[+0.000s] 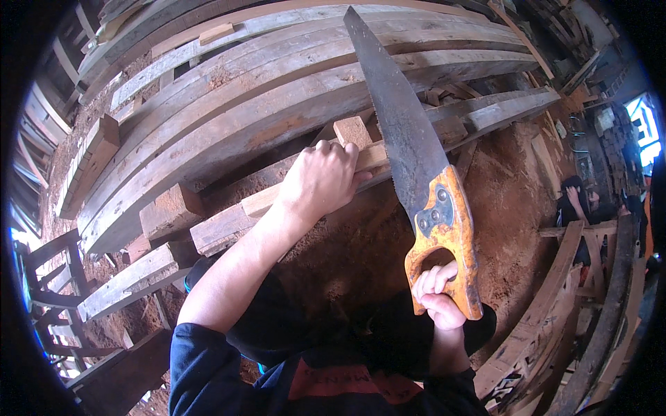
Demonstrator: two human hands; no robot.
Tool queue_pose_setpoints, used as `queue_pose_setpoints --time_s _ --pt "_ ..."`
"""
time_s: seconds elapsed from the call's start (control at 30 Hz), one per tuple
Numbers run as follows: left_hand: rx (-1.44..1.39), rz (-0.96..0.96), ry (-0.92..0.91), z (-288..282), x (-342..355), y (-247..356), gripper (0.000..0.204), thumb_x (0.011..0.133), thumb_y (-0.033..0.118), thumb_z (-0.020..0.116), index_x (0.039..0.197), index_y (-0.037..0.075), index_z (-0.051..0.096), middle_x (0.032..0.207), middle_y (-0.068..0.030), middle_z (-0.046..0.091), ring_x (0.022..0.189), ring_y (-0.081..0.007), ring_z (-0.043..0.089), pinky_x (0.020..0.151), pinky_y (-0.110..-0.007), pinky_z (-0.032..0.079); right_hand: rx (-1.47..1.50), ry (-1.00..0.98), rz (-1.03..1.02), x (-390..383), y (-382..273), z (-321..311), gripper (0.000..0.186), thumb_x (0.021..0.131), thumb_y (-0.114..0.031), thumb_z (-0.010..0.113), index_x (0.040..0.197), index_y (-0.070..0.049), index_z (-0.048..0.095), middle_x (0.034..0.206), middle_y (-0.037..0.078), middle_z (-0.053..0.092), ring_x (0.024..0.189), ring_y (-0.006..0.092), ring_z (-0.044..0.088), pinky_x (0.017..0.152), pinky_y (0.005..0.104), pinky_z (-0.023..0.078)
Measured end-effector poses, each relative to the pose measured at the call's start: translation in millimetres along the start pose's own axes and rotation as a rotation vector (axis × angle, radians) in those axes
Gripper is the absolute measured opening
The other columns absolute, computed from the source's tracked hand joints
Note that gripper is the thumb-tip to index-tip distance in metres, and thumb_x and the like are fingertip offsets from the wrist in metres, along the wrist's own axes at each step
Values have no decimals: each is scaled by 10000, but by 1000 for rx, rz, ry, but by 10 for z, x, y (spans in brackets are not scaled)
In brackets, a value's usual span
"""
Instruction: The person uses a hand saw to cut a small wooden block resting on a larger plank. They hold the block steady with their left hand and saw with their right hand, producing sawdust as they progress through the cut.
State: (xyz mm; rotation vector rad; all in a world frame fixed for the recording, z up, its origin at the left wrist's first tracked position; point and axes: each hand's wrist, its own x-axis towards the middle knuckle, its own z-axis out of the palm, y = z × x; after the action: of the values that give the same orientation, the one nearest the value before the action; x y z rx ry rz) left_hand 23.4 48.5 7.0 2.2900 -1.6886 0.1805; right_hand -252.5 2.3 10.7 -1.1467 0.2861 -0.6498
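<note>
My left hand (320,179) presses down on a narrow wooden strip (258,202) that lies across a stack of timber. My right hand (437,295) is closed around the orange wooden handle of a hand saw (409,145). The saw's dark, rusty blade points up and away from me. Its toothed edge meets the strip just right of my left hand's fingers. A small square block end (352,130) sticks up just behind my left hand.
Long weathered planks (277,76) are stacked across the upper view. Reddish sawdust (506,201) covers the ground. Short offcuts (170,211) lie at left. Curved boards (555,305) lean at lower right. Another person (576,201) crouches at right.
</note>
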Motion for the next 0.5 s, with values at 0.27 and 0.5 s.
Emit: queue_pose_setpoints --time_s 0.27,0.5 --pt "-10 -19 -25 -17 3 6 493 915 477 573 929 -15 548 794 -173 642 777 -310 683 629 -393 571 183 -44 48 56 -26 -75 252 747 85 543 876 -82 405 667 56 439 557 150 425 547 314 395" --pt "5 -8 -30 2 9 5 486 919 472 571 948 -12 545 798 -176 641 782 -308 680 622 -388 570 146 -45 30 56 9 -109 279 720 112 512 874 -90 397 638 42 416 532 156 410 529 326 384"
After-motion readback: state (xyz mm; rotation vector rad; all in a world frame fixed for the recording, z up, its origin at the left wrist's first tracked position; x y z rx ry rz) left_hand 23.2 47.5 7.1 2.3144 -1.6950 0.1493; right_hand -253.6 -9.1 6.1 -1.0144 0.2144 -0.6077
